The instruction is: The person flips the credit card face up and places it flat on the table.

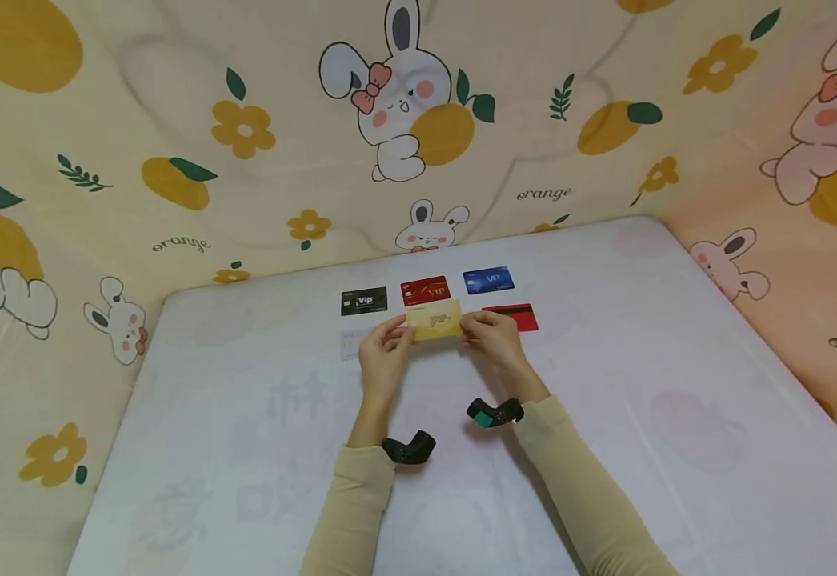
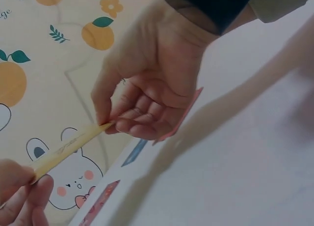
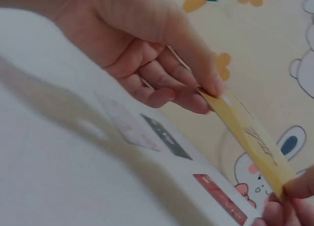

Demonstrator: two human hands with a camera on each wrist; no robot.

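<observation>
A yellow card [image 1: 434, 320] is held up above the table between both hands. My left hand [image 1: 384, 356] pinches its left edge between thumb and fingers. At the opposite edge my right hand [image 1: 496, 340] pinches it the same way. Both wrist views show the yellow card [image 2: 68, 150] [image 3: 250, 137] raised off the surface. Behind it lie a black card [image 1: 364, 302], a red VIP card [image 1: 424, 290] and a blue VIP card [image 1: 489, 280]. A pale pink card [image 1: 350, 344] is partly covered by the left hand, and a red card with a dark stripe [image 1: 522, 318] by the right.
The cards lie on a white-covered table [image 1: 246, 448]. Its back edge meets a hanging cloth [image 1: 282, 96] printed with rabbits and oranges, which also runs along the left and right sides. A black wrist camera [image 1: 410, 448] sits at the left cuff, another black device [image 1: 494, 413] at the right.
</observation>
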